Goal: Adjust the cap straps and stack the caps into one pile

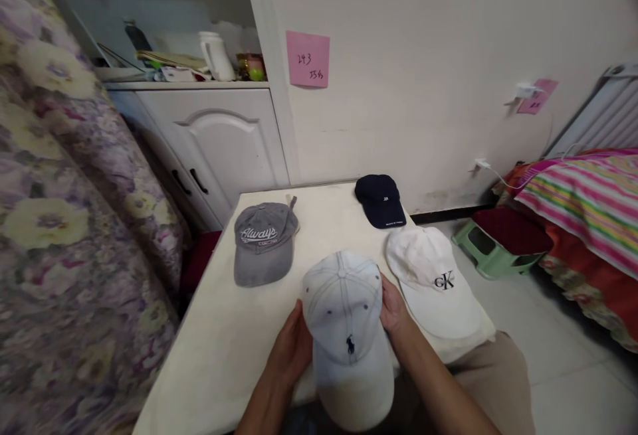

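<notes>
pale blue cap [343, 329] is sitting between the left hand [296, 343] and right hand [392, 305], which are holding its sides at the near edge of the table [209, 355]; a careless rightward swing could be nudging the neighbouring white cap [432, 285] off.

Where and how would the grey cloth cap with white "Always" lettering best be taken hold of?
Probably by the front edge of its brim, from the near side: the grey cloth cap lies with the brim pointing that way, flatter than the rounded crown. The left hand is closer, but both hands hold the pale blue cloth cap.
</notes>
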`<state>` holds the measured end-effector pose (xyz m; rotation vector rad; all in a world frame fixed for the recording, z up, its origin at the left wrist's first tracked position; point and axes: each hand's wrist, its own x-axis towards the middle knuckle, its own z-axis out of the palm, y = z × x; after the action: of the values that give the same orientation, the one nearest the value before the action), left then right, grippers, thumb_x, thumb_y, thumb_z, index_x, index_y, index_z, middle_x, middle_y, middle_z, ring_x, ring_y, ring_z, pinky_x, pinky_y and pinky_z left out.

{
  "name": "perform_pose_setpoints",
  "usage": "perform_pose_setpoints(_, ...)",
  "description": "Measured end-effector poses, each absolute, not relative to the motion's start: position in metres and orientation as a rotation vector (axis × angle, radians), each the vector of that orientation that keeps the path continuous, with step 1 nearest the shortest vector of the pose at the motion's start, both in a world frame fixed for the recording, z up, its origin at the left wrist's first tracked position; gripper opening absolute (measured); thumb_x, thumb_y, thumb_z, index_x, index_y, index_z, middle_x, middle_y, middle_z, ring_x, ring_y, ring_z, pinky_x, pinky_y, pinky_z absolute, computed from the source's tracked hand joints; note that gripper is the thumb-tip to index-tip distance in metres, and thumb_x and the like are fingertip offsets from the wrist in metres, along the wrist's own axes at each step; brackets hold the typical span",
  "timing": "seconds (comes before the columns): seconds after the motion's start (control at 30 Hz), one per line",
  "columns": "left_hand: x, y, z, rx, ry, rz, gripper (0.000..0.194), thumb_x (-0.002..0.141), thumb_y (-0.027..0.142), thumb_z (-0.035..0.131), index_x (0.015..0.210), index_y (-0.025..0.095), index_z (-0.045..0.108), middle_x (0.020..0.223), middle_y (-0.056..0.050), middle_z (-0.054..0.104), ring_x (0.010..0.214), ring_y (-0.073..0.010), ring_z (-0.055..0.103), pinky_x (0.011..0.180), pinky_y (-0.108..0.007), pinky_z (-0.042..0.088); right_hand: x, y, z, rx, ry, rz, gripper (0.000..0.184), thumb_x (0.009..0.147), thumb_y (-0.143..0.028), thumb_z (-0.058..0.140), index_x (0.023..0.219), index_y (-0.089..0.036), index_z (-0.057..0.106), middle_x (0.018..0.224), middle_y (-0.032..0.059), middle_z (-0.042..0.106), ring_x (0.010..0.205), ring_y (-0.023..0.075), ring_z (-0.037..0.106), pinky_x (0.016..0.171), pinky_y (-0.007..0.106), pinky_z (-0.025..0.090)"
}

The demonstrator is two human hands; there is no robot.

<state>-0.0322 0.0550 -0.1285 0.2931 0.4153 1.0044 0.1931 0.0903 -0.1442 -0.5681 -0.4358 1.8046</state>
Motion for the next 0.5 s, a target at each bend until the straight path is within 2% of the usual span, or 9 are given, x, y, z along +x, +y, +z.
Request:
perform_pose_setpoints(0.17,-0.04,0.017,-0.13,0.313,0.463,0.999,0.02,0.093,0.021,0.061,0.109,0.014,0.071,0.111,-0.011,0.076,0.118,-0.0273,0.065,0.108,-0.039,0.045,0.198,0.092,-0.154,-0.565,-0.383,1.821,0.032,0.086,-0.043,0.062,0.102,-0.017,0.072,0.089,0.0082,0.079,0.104,0.0292,0.07,0.089,0.046,0.055)
perform_pose_setpoints(0.33,-0.029,-0.016,-0.127,0.257,0.519,1.046,0.027,0.079,0.018,0.075,0.106,0.019,0.075,0.118,-0.009,0.075,0.123,-0.0309,0.061,0.105,-0.038,0.048,0.199,0.091,-0.149,-0.525,-0.314,1.8,0.034,0.086,-0.047,0.06,0.101,-0.019,0.073,0.092,0.0094,0.079,0.106,0.0305,0.068,0.092,0.048,0.054)
perform_pose_setpoints(0.43,-0.013,-0.029,-0.125,0.225,0.551,1.07,0.026,0.077,0.016,0.075,0.103,0.021,0.077,0.118,-0.008,0.075,0.124,-0.0323,0.06,0.106,-0.041,0.047,0.199,0.085,-0.14,-0.493,-0.298,1.784,0.04,0.086,-0.053,0.059,0.105,-0.02,0.072,0.098,0.0097,0.078,0.111,0.0309,0.067,0.096,0.049,0.052)
perform_pose_setpoints(0.5,-0.004,-0.031,-0.124,0.217,0.553,1.082,0.028,0.074,0.014,0.077,0.101,0.02,0.077,0.116,-0.009,0.075,0.123,-0.0332,0.061,0.107,-0.042,0.047,0.199,0.078,-0.135,-0.456,-0.292,1.792,0.051,0.083,-0.061,0.059,0.108,-0.019,0.071,0.104,0.0111,0.077,0.116,0.0321,0.064,0.101,0.052,0.048)
